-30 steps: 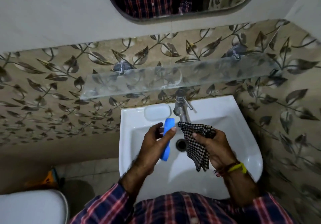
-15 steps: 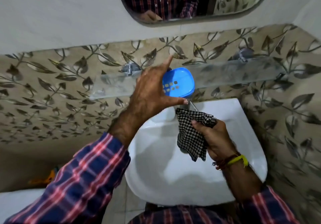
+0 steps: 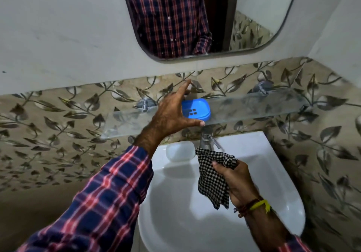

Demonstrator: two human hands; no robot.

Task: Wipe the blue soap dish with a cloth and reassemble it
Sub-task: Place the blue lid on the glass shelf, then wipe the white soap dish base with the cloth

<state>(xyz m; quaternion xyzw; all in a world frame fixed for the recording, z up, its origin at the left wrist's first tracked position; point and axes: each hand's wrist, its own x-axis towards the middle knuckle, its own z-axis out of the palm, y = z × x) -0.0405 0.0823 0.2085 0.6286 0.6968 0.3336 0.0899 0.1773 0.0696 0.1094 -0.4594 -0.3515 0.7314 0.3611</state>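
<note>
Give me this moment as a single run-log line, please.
left hand: open, beside blue soap dish | dish: on glass shelf | right hand: holds checked cloth over sink | white soap: on sink ledge

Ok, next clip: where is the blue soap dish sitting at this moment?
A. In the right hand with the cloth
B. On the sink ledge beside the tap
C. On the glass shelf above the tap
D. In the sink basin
C. The blue soap dish rests on the glass shelf, with the left hand spread beside it; the right hand holds only the checked cloth.
</note>
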